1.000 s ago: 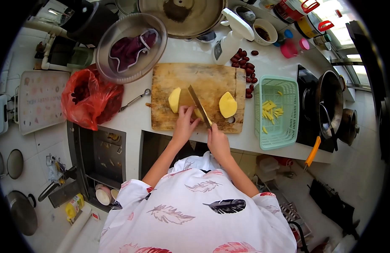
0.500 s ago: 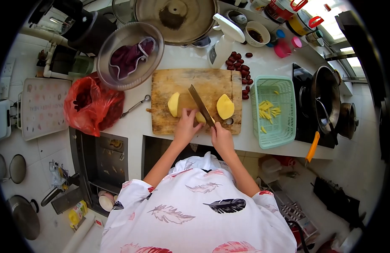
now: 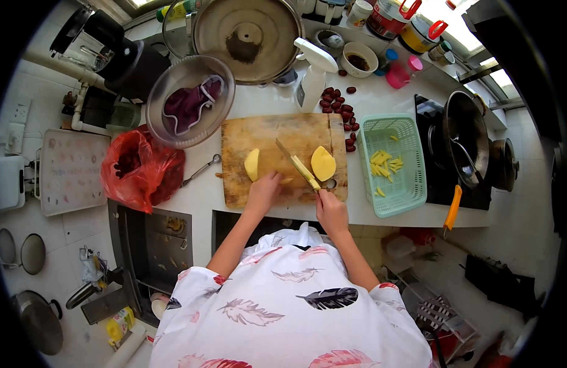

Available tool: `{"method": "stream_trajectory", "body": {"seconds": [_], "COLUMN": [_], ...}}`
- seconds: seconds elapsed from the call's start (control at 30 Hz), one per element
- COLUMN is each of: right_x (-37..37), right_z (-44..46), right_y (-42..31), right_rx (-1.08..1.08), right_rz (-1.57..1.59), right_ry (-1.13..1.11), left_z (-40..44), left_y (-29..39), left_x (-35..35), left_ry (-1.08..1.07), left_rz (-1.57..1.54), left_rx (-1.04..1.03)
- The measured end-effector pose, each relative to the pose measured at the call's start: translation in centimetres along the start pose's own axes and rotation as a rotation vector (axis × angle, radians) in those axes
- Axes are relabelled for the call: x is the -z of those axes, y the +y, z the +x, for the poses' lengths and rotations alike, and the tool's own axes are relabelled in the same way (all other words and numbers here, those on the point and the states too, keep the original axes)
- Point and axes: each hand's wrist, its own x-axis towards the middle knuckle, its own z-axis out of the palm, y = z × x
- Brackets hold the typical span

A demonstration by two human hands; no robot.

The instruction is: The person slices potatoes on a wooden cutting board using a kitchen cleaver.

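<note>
Where the right hand (image 3: 332, 212) holds the knife (image 3: 286, 149), its handle is hidden.

"What's in the right hand (image 3: 332, 211)?"

"Its grip is closed around a knife (image 3: 282, 146). The blade slants over the cutting board (image 3: 277, 129), and yellow strips (image 3: 305, 172) lie along it."

"And the left hand (image 3: 266, 189)?"

"Low over the board, fingers blurred, just beside a small yellow slice (image 3: 287, 181). I can't tell whether they touch."

"Other pieces there?"

"A yellow chunk (image 3: 251, 164) beyond the left hand, and a wider yellow half (image 3: 323, 164) right of the knife."

"Beside the board?"

"A pale green basket (image 3: 412, 195) holding yellow sticks (image 3: 381, 164), and dark red fruits (image 3: 340, 107) on the desk (image 3: 203, 196)."
</note>
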Motion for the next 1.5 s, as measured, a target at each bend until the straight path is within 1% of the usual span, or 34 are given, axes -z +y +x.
{"method": "stream_trajectory", "body": {"seconds": [0.07, 0.13, 0.2, 0.33, 0.43, 0.5, 0.57, 0.63, 0.67, 0.73, 0.77, 0.83, 0.87, 0.93, 0.97, 1.03, 1.07, 1.13, 1.17, 1.23, 1.3, 1.37, 1.5], "right_x": [0.4, 0.9, 1.3, 2.7, 3.3, 3.5, 3.6, 3.9, 4.0, 4.1, 4.4, 4.9, 4.8, 4.7, 4.6, 4.6, 4.5, 4.5, 4.5, 4.6, 4.5, 4.4, 4.5], "right_z": [0.1, 0.4, 0.8, 2.0, 2.7, 2.9, 3.2, 3.4, 3.5, 3.5, 3.5, 3.8, 4.0, 4.5, 4.8, 5.4, 5.8, 6.4, 6.6, 7.1, 7.4, 7.6, 7.8], "right_y": [-0.1, -0.4, -0.3, 0.0, 0.2, 0.2, 0.3, 0.6, 0.9, 1.7, 1.9, 2.0, 2.0, 2.0, 1.8, 1.2, 1.0, 0.8, 0.7, 0.6, 0.8, 1.0, 1.1], "right_rx": [0.019, 0.019, 0.006, -0.021, -0.04, -0.035, -0.029, 0.028, 0.027, 0.126, 0.124, 0.222, 0.224, 0.35, 0.356, 0.434, 0.44, 0.515, 0.516, 0.573, 0.582, 0.591, 0.583], "right_rz": [-0.005, 0.073, 0.081, 0.143, 0.183, 0.185, 0.189, 0.128, 0.128, 0.022, 0.021, -0.196, -0.193, -0.237, -0.235, -0.292, -0.291, -0.303, -0.306, -0.339, -0.357, -0.371, -0.422], "right_ry": [0.021, 0.104, 0.139, 0.184, 0.169, 0.173, 0.169, 0.145, 0.148, 0.094, 0.095, 0.006, 0.003, -0.003, -0.006, -0.015, -0.014, -0.046, -0.044, -0.041, -0.042, -0.043, -0.054], "left_z": [0.5, 1.0, 1.8, 3.1, 5.5, 7.4, 8.4, 8.7, 8.7, 8.4, 8.4, 8.5, 8.5, 8.7, 9.1, 10.3, 10.9, 12.1, 12.9, 14.4, 15.2, 15.7, 16.4], "left_y": [0.0, -0.4, -1.2, -1.8, -2.6, -2.9, -3.2, -2.3, -2.0, -0.7, -0.7, -0.7, -0.1, 1.5, 1.6, 1.6, 1.1, 0.6, 0.6, 1.0, 0.9, 0.2, -0.4], "left_x": [0.2, 0.2, 0.1, 0.2, 0.4, 0.8, 1.5, 3.5, 4.9, 8.2, 9.6, 12.3, 13.3, 15.0, 14.7, 13.2, 12.1, 10.1, 9.7, 9.8, 9.7, 9.3, 8.8], "left_ry": [-0.017, -0.035, -0.064, -0.098, -0.032, 0.172, 0.156, 0.15, 0.15, 0.237, 0.235, 0.339, 0.34, 0.107, 0.112, -0.267, -0.261, -0.608, -0.607, -0.998, -1.036, -1.032, -1.032], "left_rz": [0.031, 0.061, 0.061, 0.13, 0.183, 0.118, 0.083, -0.024, -0.023, -0.127, -0.127, -0.321, -0.32, -0.497, -0.497, -0.391, -0.391, -0.295, -0.294, -0.209, -0.214, -0.131, -0.161], "left_rx": [-0.028, -0.053, -0.24, -0.279, -0.27, -0.321, -0.308, -0.267, -0.271, -0.015, -0.016, 0.002, 0.006, -0.057, -0.053, -0.356, -0.354, -0.429, -0.432, -0.3, -0.267, -0.249, -0.227]}}
